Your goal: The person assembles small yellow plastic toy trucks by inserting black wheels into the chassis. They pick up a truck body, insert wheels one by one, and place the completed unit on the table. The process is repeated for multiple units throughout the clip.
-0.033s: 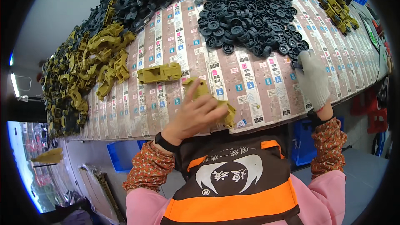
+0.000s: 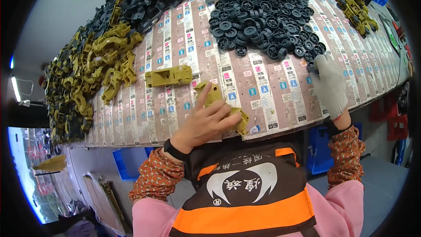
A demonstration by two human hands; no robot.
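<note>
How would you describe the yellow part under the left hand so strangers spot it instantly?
At the near edge of the patterned table, find the bare left hand. The yellow part lies slantwise beneath, ends showing. Unlike the yellow piece to its left, the hand partly covers it.

Toy shell (image 2: 213, 94) lay under left hand (image 2: 208, 120); second shell (image 2: 169, 77) lay between it and shell heap (image 2: 115, 48). Wheels (image 2: 263, 19) lay behind on table (image 2: 158, 109), right hand (image 2: 330, 85) at near edge.

Yellow parts (image 2: 215, 93): matt moulded plastic. Wheels (image 2: 250, 31): dark plastic, dull. Glove (image 2: 330, 85): rough knit cloth. Apron (image 2: 280, 173): smooth cloth.
</note>
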